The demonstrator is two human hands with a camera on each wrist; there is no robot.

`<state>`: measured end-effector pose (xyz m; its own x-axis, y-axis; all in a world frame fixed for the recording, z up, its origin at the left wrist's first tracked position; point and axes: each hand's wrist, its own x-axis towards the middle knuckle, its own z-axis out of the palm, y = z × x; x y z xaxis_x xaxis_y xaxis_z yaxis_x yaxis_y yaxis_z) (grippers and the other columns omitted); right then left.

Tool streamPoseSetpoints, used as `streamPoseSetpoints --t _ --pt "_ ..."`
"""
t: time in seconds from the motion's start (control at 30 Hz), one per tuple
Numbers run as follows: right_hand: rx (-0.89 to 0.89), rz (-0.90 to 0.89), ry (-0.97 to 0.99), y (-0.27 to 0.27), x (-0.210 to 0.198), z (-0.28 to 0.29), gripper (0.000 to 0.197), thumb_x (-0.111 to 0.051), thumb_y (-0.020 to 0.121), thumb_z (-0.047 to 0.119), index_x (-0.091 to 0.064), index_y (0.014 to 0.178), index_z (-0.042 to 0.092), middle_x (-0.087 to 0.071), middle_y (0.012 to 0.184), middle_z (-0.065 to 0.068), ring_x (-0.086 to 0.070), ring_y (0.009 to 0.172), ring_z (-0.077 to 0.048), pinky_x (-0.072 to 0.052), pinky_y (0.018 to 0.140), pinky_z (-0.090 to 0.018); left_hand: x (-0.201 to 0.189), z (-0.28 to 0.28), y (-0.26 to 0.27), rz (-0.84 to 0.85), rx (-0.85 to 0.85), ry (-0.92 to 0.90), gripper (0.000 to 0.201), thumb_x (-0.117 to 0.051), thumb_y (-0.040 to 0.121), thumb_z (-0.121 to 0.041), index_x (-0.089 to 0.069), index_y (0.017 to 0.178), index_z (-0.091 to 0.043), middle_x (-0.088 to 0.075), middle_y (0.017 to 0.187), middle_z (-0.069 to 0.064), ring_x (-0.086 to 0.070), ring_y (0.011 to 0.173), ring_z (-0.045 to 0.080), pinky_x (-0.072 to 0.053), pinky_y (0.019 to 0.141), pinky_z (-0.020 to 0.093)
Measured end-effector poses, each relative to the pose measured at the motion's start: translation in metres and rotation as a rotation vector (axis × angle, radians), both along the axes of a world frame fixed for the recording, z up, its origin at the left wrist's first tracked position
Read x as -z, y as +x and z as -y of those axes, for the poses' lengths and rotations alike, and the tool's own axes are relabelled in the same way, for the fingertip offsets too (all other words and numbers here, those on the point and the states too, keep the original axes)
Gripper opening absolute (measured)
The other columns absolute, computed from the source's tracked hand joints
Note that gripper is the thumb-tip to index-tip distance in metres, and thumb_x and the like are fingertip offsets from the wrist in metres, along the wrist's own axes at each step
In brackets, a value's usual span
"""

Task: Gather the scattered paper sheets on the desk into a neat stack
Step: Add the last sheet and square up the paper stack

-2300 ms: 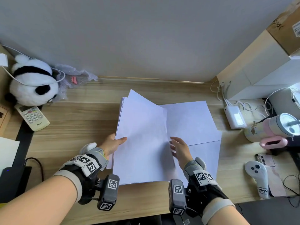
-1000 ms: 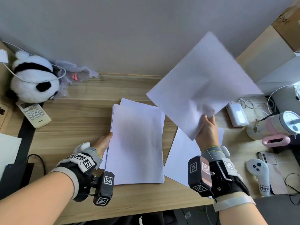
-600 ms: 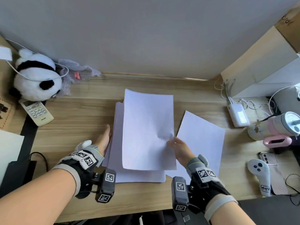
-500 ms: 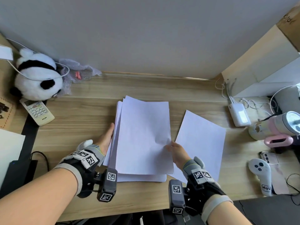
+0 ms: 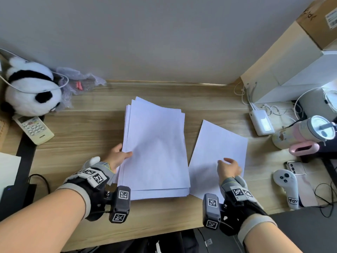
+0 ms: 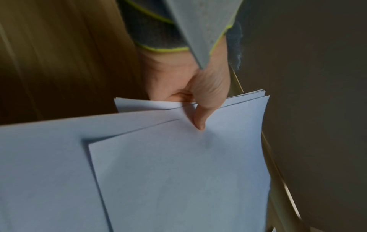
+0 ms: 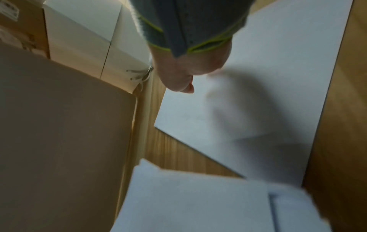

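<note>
Two groups of white paper lie on the wooden counter [image 5: 87, 136]: a loose stack [image 5: 156, 152] near the middle, its sheets fanned slightly out of line at the far and near edges, and a single sheet [image 5: 215, 143] just to its right, tilted, with its near left corner touching or slipping under the stack's right edge. The left hand [image 5: 116, 157] grips the stack at its left edge, thumb on top of the uppermost sheet and the fingers tucked beneath; the left wrist view shows the thumb pressing down where several offset sheet edges meet. The right hand [image 5: 228, 168] hovers over the near part of the single sheet with its fingers loosely spread and holding nothing; whether the fingertips touch the paper cannot be told, as the right wrist view is blurred there. Both wrists carry dark straps with cameras and black-and-white square markers.

Along the left side sit a panda plush toy [image 5: 31, 88] and a white remote control [image 5: 33, 128] just in front of it. On the right are a white power bank [image 5: 261, 122], a pink and white tumbler [image 5: 308, 132] and a white game controller [image 5: 286, 187].
</note>
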<state>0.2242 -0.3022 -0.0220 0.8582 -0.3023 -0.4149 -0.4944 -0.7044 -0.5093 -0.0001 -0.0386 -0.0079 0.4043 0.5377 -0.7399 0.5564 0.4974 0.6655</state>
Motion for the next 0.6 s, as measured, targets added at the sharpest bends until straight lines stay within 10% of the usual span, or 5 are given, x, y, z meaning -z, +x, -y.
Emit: streamPoseSetpoints --t 0.33,0.5,0.6 --pt "0.146 -0.022 0.008 0.008 0.019 0.054 0.09 -0.077 0.059 0.008 -0.032 0.137 0.011 -0.04 0.141 -0.018 -0.045 0.125 -0.037 -0.036 0.107 -0.045 -0.006 0.025 0.024 0.036 0.031 -0.086 0.043 -0.051 0.09 0.007 -0.05 0.131 -0.004 -0.056 0.133 0.015 -0.053 0.105 0.02 -0.04 0.093 0.029" --pt "0.129 -0.023 0.3 0.007 0.014 0.052 0.028 -0.063 0.074 -0.004 -0.061 0.102 -0.005 -0.061 0.096 -0.01 -0.046 0.085 -0.018 -0.042 0.05 -0.009 -0.006 0.029 0.024 -0.011 0.038 -0.06 0.042 -0.05 0.089 0.009 -0.05 0.131 -0.001 -0.055 0.135 0.018 -0.052 0.106 0.02 -0.04 0.099 0.031" --pt "0.093 0.173 0.415 0.008 0.01 0.047 0.007 -0.05 0.066 0.018 -0.052 0.062 0.012 -0.042 0.063 -0.002 -0.037 0.072 -0.019 -0.036 0.051 -0.025 -0.008 0.026 0.023 -0.059 0.045 -0.045 0.043 -0.05 0.09 0.008 -0.048 0.132 0.0 -0.053 0.137 0.018 -0.054 0.12 0.029 -0.038 0.106 0.034"
